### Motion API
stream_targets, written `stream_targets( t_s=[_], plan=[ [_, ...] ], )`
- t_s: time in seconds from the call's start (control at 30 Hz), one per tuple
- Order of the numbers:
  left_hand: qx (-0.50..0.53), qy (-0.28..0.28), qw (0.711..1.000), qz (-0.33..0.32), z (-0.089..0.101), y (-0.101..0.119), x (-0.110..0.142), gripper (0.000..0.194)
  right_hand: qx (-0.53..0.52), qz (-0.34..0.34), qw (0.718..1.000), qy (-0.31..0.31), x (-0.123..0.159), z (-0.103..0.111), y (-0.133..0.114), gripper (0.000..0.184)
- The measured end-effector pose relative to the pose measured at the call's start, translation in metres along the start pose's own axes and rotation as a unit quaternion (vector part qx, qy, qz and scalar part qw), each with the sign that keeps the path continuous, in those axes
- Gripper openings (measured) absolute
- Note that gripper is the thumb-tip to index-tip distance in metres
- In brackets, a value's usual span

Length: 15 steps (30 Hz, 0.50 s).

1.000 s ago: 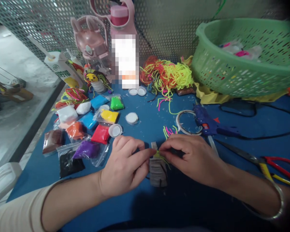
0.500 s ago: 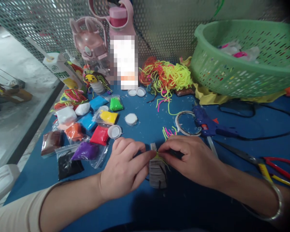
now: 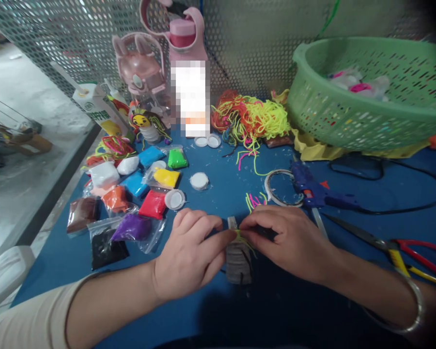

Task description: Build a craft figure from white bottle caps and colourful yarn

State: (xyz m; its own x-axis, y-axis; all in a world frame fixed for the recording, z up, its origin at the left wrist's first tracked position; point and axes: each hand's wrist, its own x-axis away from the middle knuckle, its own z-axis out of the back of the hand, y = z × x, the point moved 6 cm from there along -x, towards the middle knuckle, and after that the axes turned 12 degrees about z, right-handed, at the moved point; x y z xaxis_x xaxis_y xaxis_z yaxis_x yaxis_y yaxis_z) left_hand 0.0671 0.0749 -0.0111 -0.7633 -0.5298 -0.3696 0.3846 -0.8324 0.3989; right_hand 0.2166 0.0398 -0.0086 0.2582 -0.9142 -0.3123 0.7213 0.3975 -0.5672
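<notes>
Right hand [image 3: 294,240]: thumb and index tips pinched together on yellow-green yarn [image 3: 244,237]. Left hand [image 3: 189,254]: index fingertip against the same yarn from the other side; thumb tip hidden, so cannot tell whether it pinches or only presses. Yarn lies across the base of the clear neck of a small grey-wrapped bottle [image 3: 239,264], with loose ends trailing toward the right hand. Bottle is between the two hands at the near part of the blue table [image 3: 227,167], neck pointing away from the person; dark strands cross the wrapping. Short yarn pieces [image 3: 254,200] just beyond the right hand, near a tape roll [image 3: 270,190]. Glue gun [image 3: 321,194] beside the roll; scissors [image 3: 396,259] beyond the right forearm. Bags of coloured clay [image 3: 132,229] left of the left hand
</notes>
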Motion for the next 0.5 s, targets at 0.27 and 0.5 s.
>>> stream_targets(
  t_s=[0.27,0.5],
  plan=[
    [0.067,0.055,0.996,-0.007,0.010,-0.001,0.000,0.021,-0.019,0.012,1.000,-0.001,-0.001,0.003,-0.003,0.011],
    [0.111,0.073,0.989,-0.072,0.018,0.007,0.000,0.018,0.066,0.154,0.986,0.006,-0.002,0.009,-0.018,0.012]
  ],
)
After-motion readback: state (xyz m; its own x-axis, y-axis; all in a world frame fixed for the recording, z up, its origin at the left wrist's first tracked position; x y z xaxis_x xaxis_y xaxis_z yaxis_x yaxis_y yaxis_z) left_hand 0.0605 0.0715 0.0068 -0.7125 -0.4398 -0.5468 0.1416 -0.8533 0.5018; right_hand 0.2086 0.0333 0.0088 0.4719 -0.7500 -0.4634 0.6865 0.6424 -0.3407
